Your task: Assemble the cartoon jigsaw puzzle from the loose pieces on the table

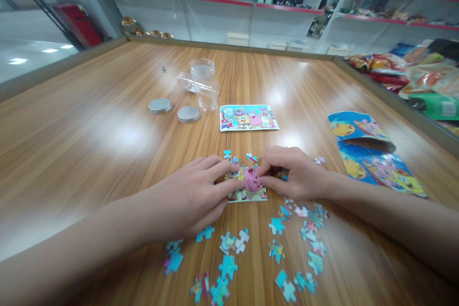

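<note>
A partly joined jigsaw puzzle lies on the wooden table, showing a pink starfish figure and part of a yellow one. My left hand rests over its left side, fingers stretched and spread, fingertips pressing on the pieces. At the right edge of the pink part, my right hand pinches a puzzle piece between thumb and forefinger, mostly hidden by the fingertips. Loose puzzle pieces lie scattered on the near side, with more pieces towards the right. Beyond the puzzle is a picture card with the cartoon characters.
Clear plastic jars, one upright and one on its side, stand beyond two stacks of silver lids. A curved blue printed sheet lies right. Snack bags sit past the table's right edge; shelves line the back.
</note>
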Available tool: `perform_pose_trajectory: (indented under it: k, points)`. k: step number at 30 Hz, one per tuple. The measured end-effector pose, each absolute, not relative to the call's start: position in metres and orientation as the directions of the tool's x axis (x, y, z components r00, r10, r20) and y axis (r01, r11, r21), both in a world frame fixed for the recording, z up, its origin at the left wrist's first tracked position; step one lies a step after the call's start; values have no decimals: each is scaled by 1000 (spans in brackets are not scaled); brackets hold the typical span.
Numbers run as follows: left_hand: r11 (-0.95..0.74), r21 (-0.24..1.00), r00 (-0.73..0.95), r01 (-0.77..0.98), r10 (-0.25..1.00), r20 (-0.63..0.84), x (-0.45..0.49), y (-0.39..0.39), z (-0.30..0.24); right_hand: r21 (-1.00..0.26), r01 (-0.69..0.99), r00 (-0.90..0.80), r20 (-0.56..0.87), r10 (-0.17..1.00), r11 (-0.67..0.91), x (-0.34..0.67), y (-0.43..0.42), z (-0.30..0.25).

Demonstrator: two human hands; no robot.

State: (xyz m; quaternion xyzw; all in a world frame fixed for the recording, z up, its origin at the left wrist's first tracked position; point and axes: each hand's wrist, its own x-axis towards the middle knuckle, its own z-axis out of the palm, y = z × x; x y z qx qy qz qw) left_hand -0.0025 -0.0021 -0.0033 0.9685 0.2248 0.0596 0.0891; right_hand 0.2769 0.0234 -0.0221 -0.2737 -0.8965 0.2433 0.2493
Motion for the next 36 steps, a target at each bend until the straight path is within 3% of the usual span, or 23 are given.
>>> perform_pose_trajectory:
  k: [9, 18, 24, 28, 36]
  points:
    - [-883, 196, 891, 426, 447, 77, -1, 1, -3, -650, 330, -680, 340, 650, 685, 278, 22, -21]
    - [-883, 195, 892, 428, 447, 70, -1, -1, -3, -531, 326, -774, 324, 543, 782, 277, 25, -23]
    - [-880, 194, 889, 433, 453, 70, -1, -1, -2, -481, 329, -676, 481, 558, 813, 278, 24, -20]
    - [-878, 201, 888, 435, 455, 67, -1, -1, -2, -421, 269, -782, 430, 452, 866, 279, 26, -22]
    - [-879, 210, 889, 429, 452, 76, -1, -1, -3, -390, 271, -803, 412, 430, 880, 282, 31, -25]
